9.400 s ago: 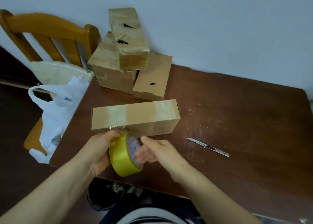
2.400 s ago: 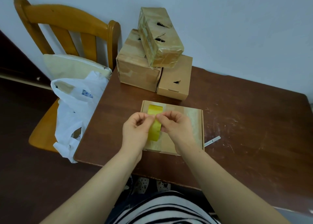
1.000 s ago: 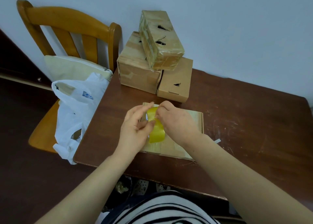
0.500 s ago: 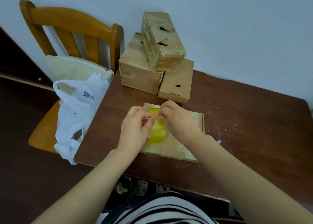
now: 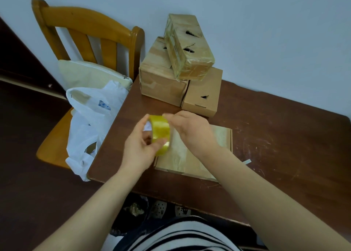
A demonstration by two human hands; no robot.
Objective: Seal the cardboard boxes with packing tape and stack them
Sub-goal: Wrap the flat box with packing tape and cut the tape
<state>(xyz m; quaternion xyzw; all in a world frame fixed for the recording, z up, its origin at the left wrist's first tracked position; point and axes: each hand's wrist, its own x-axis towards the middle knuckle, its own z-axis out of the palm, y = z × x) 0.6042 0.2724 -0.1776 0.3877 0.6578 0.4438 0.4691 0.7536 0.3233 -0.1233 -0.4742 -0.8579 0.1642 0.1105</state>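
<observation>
A flat cardboard box (image 5: 218, 142) lies on the brown table (image 5: 284, 146) in front of me, its top shiny with tape. Above its left part I hold a yellow tape roll (image 5: 160, 132). My left hand (image 5: 140, 148) grips the roll from below and the side. My right hand (image 5: 191, 131) pinches at the top of the roll with its fingertips. At the back stand three taped boxes: a large one (image 5: 161, 79), a smaller one (image 5: 204, 94) to its right, and a long one (image 5: 187, 45) resting on top of both.
A wooden chair (image 5: 83, 37) stands left of the table with a cream bag (image 5: 91, 75) and a white plastic bag (image 5: 89, 121) on it. A knife tip (image 5: 247, 161) shows right of the flat box. The wall runs close behind the stack.
Both hands have lifted the tape roll slightly and shifted it left; the roll has turned so its side faces me more. The flat box has not moved.
</observation>
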